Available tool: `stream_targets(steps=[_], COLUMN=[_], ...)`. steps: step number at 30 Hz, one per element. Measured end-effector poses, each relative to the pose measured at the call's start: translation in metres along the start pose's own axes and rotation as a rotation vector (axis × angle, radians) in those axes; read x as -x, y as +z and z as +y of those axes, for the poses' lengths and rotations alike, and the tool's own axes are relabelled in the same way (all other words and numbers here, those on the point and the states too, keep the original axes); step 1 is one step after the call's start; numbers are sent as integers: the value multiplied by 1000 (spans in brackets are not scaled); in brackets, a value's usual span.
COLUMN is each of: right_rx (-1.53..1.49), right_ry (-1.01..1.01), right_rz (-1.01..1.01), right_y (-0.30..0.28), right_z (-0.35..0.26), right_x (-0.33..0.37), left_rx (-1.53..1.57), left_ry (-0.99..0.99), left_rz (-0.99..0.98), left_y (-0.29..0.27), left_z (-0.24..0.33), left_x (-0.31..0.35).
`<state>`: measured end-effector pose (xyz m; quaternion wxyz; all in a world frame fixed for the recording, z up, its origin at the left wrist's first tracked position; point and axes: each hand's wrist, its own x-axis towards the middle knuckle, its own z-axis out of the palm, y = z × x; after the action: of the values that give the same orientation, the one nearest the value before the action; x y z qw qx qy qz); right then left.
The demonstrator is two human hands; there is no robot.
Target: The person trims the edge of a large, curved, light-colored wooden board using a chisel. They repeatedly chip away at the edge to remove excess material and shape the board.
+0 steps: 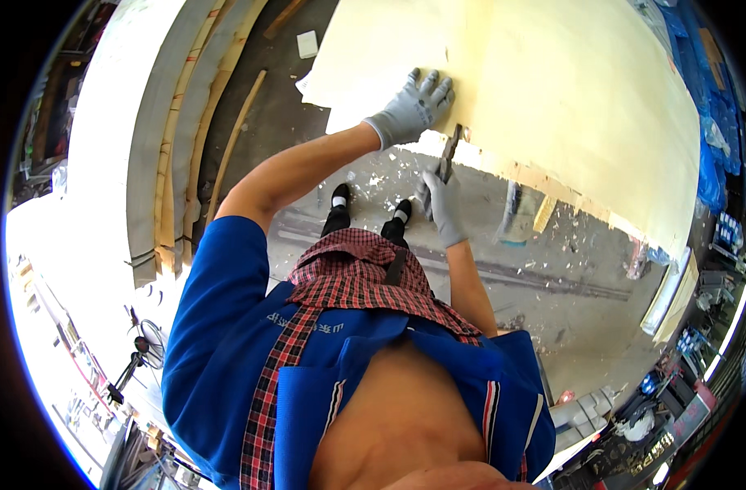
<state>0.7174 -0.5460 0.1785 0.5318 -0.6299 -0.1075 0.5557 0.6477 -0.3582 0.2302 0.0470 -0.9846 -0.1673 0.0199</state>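
Here left hand (414, 104) flat, fingers spread on pale board (552, 90); right hand (442, 200) closed round pliers (449, 151) at board edge — paper scraps (381, 175) litter floor, edge strip partly cleared, more left.

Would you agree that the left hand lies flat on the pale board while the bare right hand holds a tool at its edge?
Not quite: the head view shows the right hand in a grey glove, not bare. The left hand lies flat on the board, and the right holds the tool at its edge.

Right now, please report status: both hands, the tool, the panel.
Left hand flat on pale panel. Right hand grips dark tool, tip at panel's lower edge. Debris on floor below; nothing blocking the tool.
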Motion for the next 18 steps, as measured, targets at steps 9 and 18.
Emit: stream_targets(steps=[9,18], right_rx=[337,524], right_ry=[-317,-756], right_rz=[192,343], right_y=[-25,-29], right_z=[73,94], right_x=[-48,-126], left_rx=[169,221], left_ry=[59,52], left_rz=[160,212], left_y=[24,30], left_z=[-17,-9], left_x=[-3,-8])
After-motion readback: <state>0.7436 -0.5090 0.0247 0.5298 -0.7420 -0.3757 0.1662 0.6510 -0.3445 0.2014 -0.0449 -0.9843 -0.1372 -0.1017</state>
